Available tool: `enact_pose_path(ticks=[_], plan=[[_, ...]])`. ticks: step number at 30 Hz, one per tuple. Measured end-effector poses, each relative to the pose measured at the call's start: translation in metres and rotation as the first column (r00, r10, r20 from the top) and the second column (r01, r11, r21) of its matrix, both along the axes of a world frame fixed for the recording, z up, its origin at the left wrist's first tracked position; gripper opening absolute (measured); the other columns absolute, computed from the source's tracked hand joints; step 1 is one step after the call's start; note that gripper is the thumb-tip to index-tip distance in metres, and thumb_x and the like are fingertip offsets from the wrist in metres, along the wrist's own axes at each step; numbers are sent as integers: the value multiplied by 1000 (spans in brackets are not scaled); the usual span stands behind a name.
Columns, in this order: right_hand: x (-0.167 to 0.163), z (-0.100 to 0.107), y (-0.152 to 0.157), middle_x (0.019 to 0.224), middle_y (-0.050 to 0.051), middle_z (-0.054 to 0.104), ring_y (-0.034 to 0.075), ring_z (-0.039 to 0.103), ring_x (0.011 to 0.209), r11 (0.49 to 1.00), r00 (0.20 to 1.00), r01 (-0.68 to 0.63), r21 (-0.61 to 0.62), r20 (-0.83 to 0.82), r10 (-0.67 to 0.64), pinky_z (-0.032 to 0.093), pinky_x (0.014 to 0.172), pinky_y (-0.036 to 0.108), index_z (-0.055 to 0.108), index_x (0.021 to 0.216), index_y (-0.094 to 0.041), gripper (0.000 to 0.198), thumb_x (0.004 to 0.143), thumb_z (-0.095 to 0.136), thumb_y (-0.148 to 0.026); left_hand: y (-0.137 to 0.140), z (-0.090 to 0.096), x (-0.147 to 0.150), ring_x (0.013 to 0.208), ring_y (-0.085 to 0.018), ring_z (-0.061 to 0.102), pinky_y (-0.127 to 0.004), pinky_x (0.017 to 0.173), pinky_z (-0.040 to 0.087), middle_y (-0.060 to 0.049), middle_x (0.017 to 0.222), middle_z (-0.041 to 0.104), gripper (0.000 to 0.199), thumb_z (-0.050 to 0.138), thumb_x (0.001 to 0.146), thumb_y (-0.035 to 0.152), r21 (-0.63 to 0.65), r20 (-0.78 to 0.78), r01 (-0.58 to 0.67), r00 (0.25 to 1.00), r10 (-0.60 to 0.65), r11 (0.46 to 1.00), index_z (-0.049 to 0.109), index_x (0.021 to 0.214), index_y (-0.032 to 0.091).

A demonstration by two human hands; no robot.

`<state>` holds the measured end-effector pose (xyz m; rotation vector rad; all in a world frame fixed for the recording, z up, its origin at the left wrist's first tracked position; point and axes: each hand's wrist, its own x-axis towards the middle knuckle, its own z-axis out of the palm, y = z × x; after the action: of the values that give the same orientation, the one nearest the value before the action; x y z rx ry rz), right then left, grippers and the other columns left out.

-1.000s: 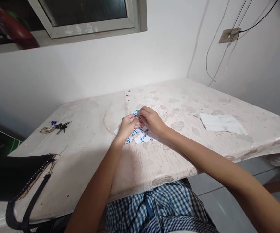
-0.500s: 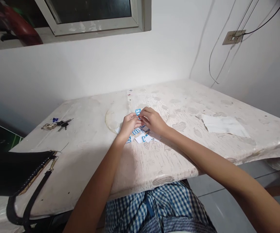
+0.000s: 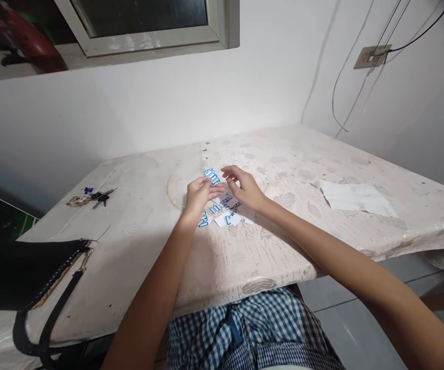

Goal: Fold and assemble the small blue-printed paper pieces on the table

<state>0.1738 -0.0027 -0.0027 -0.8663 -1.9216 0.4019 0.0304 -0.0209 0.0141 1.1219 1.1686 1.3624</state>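
Several cards [image 3: 222, 220] are lying overlapped on the table [image 3: 245, 257], probably for easy reach; beyond, the right hand [image 3: 246, 188] is hovering loosely curved, seemingly empty, while the left hand [image 3: 199, 197] is pinching one card [image 3: 211, 176] by the edge, likely leaving its print visible.

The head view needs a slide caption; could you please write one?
Left hand holding a blue-printed piece, right hand open beside it, near more pieces on the table.

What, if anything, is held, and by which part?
The left grip holds a blue-printed paper piece by its near edge; the right grip shows nothing held.
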Motion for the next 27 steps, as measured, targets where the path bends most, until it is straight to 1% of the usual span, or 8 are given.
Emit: enact_pose_path(ticks=[2, 4, 6, 10, 14, 19, 23, 27], plan=[[7, 0, 5, 100, 11, 60, 20, 56, 90, 998, 976, 20, -57, 219, -7, 42, 80, 34, 59, 105, -13, 32, 76, 47, -11, 2, 0, -2, 61, -14, 66, -33, 75, 53, -6, 66, 67, 8, 46, 83, 17, 20, 8, -43, 999, 43, 999, 48, 76, 14], [16, 2, 10, 96, 11, 60, 22, 56, 87, 985, 891, -21, -173, 443, 97, 42, 77, 35, 65, 93, -14, 25, 70, 57, -13, 3, 1, -6, 62, -14, 66, -33, 75, 53, -5, 67, 67, 9, 45, 83, 17, 33, 18, -78, 997, 77, 996, 48, 75, 14], [23, 5, 11, 95, 10, 60, 22, 56, 84, 958, 814, -65, -280, 540, 213, 42, 73, 32, 67, 89, -17, 24, 65, 64, -15, 5, 1, -8, 62, -14, 66, -33, 75, 53, -5, 67, 67, 9, 45, 83, 17, 35, 23, -99, 995, 98, 995, 48, 76, 14], [27, 9, 8, 98, 10, 60, 19, 57, 80, 932, 795, -74, -354, 543, 269, 43, 66, 28, 66, 92, -16, 26, 66, 63, -15, 6, 0, -9, 60, -14, 66, -33, 74, 53, -5, 66, 66, 8, 46, 82, 16, 37, 34, -85, 996, 83, 996, 48, 75, 14], [23, 9, 4, 82, 7, 63, 17, 57, 72, 920, 814, -55, -389, 517, 267, 41, 60, 26, 65, 80, -15, 16, 66, 59, -9, 6, -3, -8, 61, -14, 66, -33, 73, 53, -6, 67, 67, 8, 48, 81, 17, 35, 25, -63, 998, 62, 997, 49, 74, 14], [21, 10, 3, 78, 6, 62, 16, 55, 67, 942, 798, -66, -329, 550, 248, 39, 57, 26, 64, 78, -16, 8, 70, 63, -18, 7, -4, -9, 62, -15, 67, -33, 72, 53, -7, 68, 67, 9, 50, 81, 19, 33, 1, -55, 998, 55, 998, 50, 73, 14], [18, 12, -1, 83, 7, 61, 18, 53, 71, 971, 772, -79, -226, 603, 203, 38, 59, 27, 65, 81, -18, 20, 64, 72, -25, 6, -3, -9, 62, -15, 67, -33, 72, 53, -7, 69, 68, 10, 50, 81, 20, 35, -19, -58, 998, 59, 998, 50, 74, 14], [17, 13, -4, 75, 5, 60, 15, 51, 64, 977, 786, -111, -184, 586, 200, 36, 59, 27, 65, 70, -19, 2, 69, 66, -17, 6, -3, -10, 62, -15, 67, -33, 73, 53, -7, 70, 68, 11, 51, 81, 21, 34, -22, -57, 998, 58, 998, 50, 73, 14]])
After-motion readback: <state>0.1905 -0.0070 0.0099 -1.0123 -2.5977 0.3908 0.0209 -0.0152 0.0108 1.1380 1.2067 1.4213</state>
